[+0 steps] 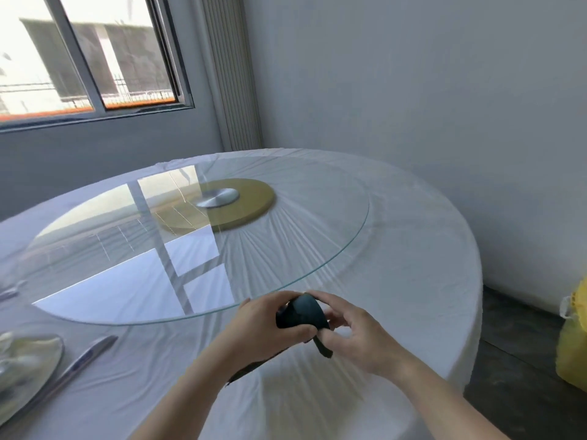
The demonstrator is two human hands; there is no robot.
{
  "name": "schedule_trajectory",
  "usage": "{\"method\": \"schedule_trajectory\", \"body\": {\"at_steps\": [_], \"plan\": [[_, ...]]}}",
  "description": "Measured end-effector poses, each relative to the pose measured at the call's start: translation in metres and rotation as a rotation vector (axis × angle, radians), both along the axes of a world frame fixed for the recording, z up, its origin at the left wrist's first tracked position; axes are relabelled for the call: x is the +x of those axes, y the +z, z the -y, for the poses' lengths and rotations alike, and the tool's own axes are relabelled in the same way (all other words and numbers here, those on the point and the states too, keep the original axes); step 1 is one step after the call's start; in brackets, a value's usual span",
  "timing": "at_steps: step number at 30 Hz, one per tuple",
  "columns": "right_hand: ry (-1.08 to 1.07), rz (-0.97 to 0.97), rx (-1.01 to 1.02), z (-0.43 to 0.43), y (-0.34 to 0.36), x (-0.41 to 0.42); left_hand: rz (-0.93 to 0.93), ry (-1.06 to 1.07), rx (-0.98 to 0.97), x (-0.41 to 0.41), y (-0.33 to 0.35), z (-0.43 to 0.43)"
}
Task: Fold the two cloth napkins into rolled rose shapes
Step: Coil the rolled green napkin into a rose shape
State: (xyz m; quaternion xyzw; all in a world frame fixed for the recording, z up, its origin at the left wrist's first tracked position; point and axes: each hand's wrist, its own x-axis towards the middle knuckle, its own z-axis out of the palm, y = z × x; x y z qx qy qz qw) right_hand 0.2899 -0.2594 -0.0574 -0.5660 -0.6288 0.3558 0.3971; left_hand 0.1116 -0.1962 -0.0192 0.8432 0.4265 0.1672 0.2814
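your left hand (270, 325) grips the rolled dark napkin (300, 311); right hand (352, 331) pinches its loose tail. it looks soft, light, likely to unroll, so hold the coil's base.

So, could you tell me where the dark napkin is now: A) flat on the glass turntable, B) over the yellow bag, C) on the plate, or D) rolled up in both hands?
D: the dark napkin is a rolled bundle gripped by the left hand and right hand, a tail hanging below.
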Motion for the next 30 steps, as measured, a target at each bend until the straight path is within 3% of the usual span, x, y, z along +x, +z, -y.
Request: {"method": "schedule_trajectory", "body": {"at_steps": [10,15,25,30], "plan": [[0.118,0.030,0.089,-0.017,-0.001,-0.060,0.051,0.303,-0.100,-0.066,-0.013,0.012],[0.080,0.040,0.199,-0.024,-0.009,-0.075,0.051,0.346,-0.095,-0.078,-0.022,0.012],[0.117,0.095,0.192,-0.038,-0.004,-0.084,0.404,0.276,-0.211,-0.091,-0.038,0.011],[0.150,0.179,0.310,-0.031,-0.018,-0.082,0.506,0.285,-0.248,-0.091,-0.040,0.011]]}}
